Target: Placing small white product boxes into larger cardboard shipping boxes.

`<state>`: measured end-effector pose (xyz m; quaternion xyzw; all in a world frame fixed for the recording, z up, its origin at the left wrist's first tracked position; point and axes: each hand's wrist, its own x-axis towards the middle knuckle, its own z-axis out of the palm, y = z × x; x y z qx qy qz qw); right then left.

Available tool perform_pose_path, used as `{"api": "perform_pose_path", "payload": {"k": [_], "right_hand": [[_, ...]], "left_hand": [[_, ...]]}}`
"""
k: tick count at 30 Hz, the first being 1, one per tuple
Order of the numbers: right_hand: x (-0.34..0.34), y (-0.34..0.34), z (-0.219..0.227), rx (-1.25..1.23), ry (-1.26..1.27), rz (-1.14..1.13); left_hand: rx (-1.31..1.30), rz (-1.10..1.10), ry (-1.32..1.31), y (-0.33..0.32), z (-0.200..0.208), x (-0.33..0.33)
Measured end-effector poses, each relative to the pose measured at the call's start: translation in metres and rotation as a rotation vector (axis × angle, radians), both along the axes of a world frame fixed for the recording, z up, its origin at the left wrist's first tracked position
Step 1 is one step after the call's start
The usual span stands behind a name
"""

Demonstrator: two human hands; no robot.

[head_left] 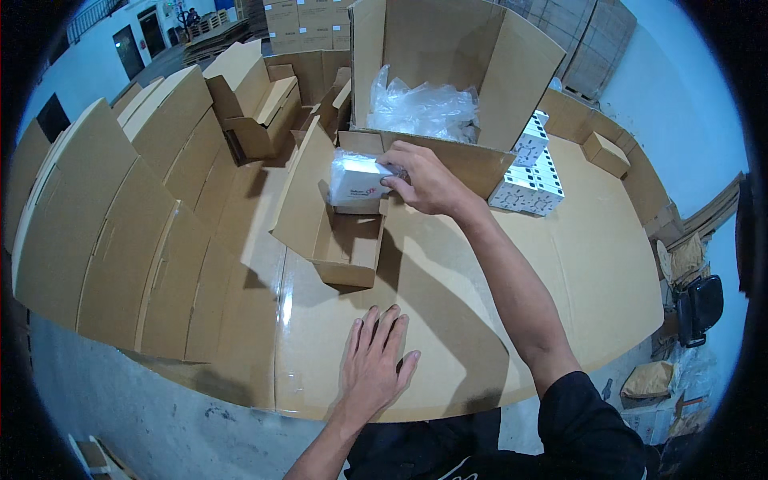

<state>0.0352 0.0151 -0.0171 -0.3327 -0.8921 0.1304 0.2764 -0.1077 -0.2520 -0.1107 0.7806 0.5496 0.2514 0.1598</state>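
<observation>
My right hand (pixel 420 178) grips a small white box in a clear plastic bag (pixel 356 178), with the thumb and fingers closed on its right end. This box is at the far end of an open brown cardboard carton (pixel 342 272), whose tall flap stands up on the left. I cannot tell whether the box rests on the carton's bottom. My left hand (pixel 374 364) lies flat on the cardboard-covered table (pixel 456 296), fingers spread and holding nothing, nearer to me than the carton.
A large open cardboard box (pixel 448 48) holding clear plastic bags (pixel 424 108) stands behind the carton. White printed boxes (pixel 528 188) are stacked to its right. Several open brown cartons (pixel 120 208) line the left side. A small brown box (pixel 606 154) sits at the far right.
</observation>
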Motion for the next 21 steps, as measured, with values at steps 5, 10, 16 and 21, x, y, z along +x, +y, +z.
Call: {"api": "perform_pose_path", "payload": {"k": [5, 10, 16, 21], "right_hand": [[-0.017, 0.001, -0.006, 0.037, -0.118, -0.022], [-0.029, -0.002, -0.022, 0.085, -0.166, -0.097], [-0.042, -0.015, -0.024, 0.163, -0.245, -0.120], [-0.038, -0.010, -0.029, 0.247, -0.269, -0.100]], "left_hand": [[-0.008, 0.004, 0.008, 0.001, 0.000, -0.001], [-0.010, 0.002, 0.017, 0.000, -0.001, -0.001], [-0.013, 0.008, 0.017, -0.002, -0.001, -0.001], [-0.017, 0.007, 0.018, -0.001, 0.001, -0.001]]}}
